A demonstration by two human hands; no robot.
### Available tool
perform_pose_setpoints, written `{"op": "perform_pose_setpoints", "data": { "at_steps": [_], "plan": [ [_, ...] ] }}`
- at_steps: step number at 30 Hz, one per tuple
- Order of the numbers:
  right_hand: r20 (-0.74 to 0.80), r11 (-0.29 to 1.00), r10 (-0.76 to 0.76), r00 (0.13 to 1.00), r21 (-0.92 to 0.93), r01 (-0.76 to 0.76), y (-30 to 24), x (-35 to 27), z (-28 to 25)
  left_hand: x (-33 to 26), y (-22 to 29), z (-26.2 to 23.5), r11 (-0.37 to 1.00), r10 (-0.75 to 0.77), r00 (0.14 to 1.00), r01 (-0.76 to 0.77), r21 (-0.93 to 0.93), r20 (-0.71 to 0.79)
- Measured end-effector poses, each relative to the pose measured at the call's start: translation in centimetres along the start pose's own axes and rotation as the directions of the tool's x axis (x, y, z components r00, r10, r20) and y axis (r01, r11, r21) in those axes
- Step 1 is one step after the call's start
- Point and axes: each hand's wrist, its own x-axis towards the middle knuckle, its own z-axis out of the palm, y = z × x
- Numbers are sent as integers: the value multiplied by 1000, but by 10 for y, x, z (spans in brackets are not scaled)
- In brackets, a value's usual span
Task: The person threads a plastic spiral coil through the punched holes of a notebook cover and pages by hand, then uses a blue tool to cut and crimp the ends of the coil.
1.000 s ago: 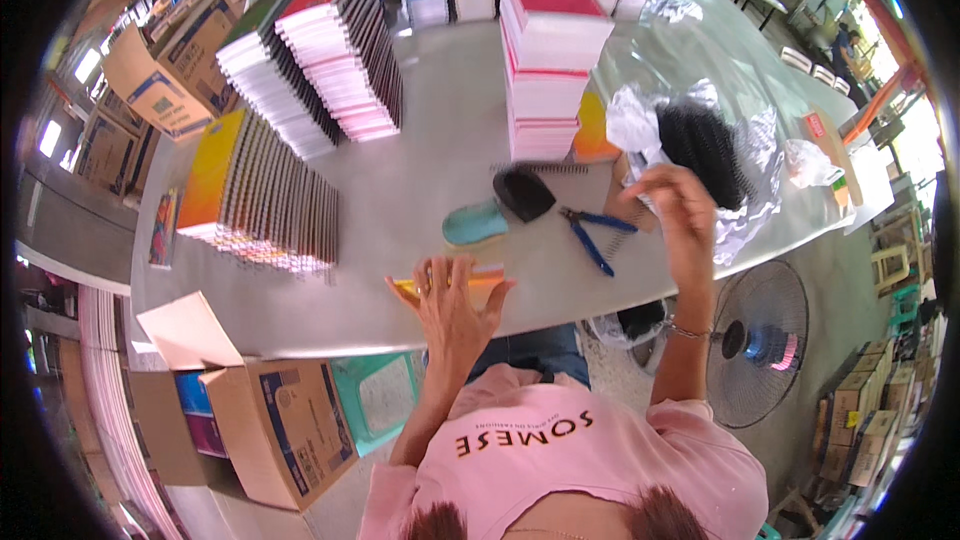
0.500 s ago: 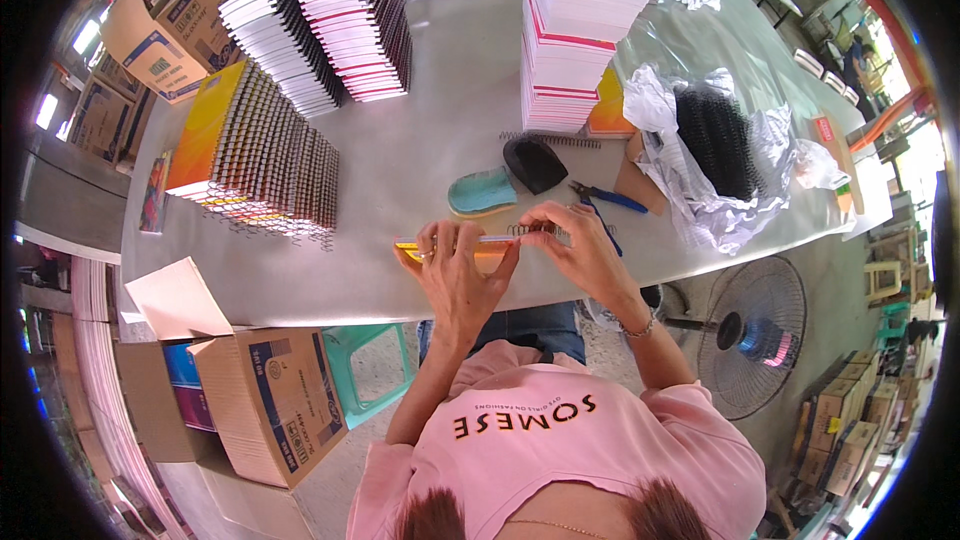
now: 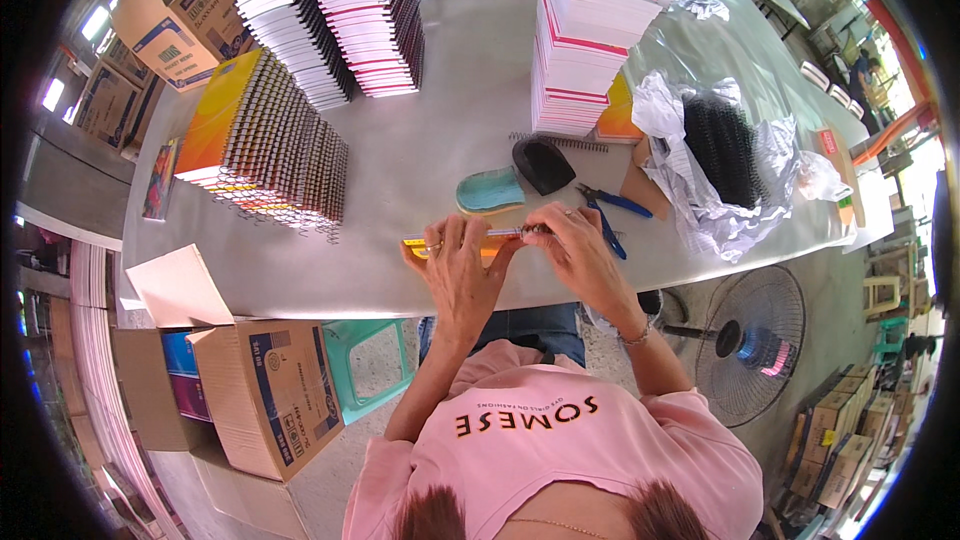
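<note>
At the table's near edge, my left hand (image 3: 463, 265) grips a yellow-orange notebook (image 3: 414, 247), its fingers over the top and the thumb at the near side. My right hand (image 3: 583, 258) pinches a dark spiral binding wire (image 3: 536, 230) at the notebook's right end. How far the coil runs into the pages is hidden by my fingers. Just beyond my hands lie a teal pad (image 3: 490, 190) and a black rounded object (image 3: 543, 166). Blue-handled pliers (image 3: 606, 212) rest beside my right hand.
Spiral-bound notebooks with orange covers (image 3: 262, 145) are piled at left, near a red-covered stack (image 3: 368, 25). A tall pile of pink-edged books (image 3: 575, 65) stands at centre right. Black coils (image 3: 720, 150) lie in crumpled paper (image 3: 662, 120). A fan (image 3: 750, 340) and a cardboard box (image 3: 270, 395) stand below the table.
My right hand has moved slightly left and closer to the notebook's end, and less of the coil shows past my fingers. My left hand keeps its grip.
</note>
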Motion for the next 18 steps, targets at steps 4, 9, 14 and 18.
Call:
{"op": "perform_pose_setpoints", "data": {
  "at_steps": [4,9,14,18],
  "plan": [
    [-35,997,7,999,-74,-10,-3,2,5,-1,0,-1,1000,3,1000,-3,19,28],
    [-64,1000,5,998,-10,-6,-10,12,10,0,-6,-2,999,-19,996,16,33,91],
    [-80,996,-46,996,-86,40,-13,15,14,-2,-17,-7,982,-71,996,60,-179,-57],
    [-28,988,-50,998,-145,45,-14,15,15,-5,-25,-8,953,-133,970,70,-295,-202]
  ]
}}
